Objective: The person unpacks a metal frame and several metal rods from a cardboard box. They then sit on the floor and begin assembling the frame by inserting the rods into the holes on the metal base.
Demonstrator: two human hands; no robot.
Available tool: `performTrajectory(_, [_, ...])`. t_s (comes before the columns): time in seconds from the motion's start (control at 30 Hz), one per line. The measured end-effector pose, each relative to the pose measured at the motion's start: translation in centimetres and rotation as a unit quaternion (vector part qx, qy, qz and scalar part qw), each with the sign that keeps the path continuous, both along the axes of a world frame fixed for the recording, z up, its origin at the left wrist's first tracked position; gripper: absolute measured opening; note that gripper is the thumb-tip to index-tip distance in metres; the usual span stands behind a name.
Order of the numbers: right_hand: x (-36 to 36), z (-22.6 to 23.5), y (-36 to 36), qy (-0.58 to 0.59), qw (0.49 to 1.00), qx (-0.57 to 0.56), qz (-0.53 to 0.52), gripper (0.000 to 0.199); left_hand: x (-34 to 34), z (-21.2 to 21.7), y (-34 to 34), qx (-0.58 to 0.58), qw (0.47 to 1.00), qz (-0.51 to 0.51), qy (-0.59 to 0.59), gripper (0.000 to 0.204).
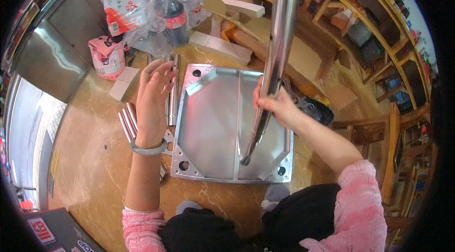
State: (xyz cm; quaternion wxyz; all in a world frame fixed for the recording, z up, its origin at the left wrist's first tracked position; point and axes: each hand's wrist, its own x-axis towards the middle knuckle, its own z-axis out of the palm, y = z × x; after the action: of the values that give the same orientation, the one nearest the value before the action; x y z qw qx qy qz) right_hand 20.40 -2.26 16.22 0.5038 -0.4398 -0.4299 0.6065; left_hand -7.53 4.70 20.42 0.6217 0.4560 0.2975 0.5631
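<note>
My right hand is closed round a long shiny metal tube, which it holds tilted over a square metal panel. The tube's lower end narrows and hangs over the panel's near half; whether it touches is hard to tell. The panel lies on the floor with its hollow side up, a rib down its middle and corner plates with round holes. Raised left of the panel is my left hand, empty, its fingers apart. Beneath and beside it lie long metal tubes, shorter tubes and a flat metal bracket.
Beyond the panel are a plastic bag, a large dark drink bottle, white foam strips and opened cardboard. A pink package sits far left. Wooden shelving lines the right. My feet are at the panel's near edge.
</note>
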Motion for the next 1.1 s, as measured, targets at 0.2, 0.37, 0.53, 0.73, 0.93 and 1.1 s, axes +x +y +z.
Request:
performTrajectory(0.2, [0.3, 0.0, 1.5, 0.018, 1.0, -0.004, -0.015, 0.044, 1.8, -7.9, -1.6, 0.0, 0.982, -0.123, 0.146, 0.042])
performTrajectory(0.37, [0.6, -2.7, 2.1, 0.025, 0.996, -0.073, -0.054, 0.04, 6.2, -20.0, -9.7, -0.004, 0.85, -0.365, 0.379, 0.072])
performTrajectory(0.53, [0.8, -1.5, 3.1, 0.003, 0.992, -0.058, -0.112, 0.04, 8.9, -25.9, -15.4, -0.003, 0.849, -0.426, 0.312, 0.054])
performTrajectory(0.73, [2.8, 5.1, 4.6, 0.003, 0.99, -0.023, -0.142, 0.023, 9.4, -21.5, -12.1, -0.064, 0.898, -0.404, 0.162, 0.027])
performTrajectory(0.93, [8.9, 7.6, 6.7, 0.086, 0.956, 0.148, -0.237, 0.038, 6.3, -15.2, -9.5, 0.087, 0.926, -0.296, 0.218, 0.041])
performTrajectory(1.1, [16.3, 7.9, 7.8, 0.121, 0.927, 0.123, -0.333, 0.036, -3.5, -17.3, -11.1, 0.116, 0.904, -0.186, 0.368, 0.049])
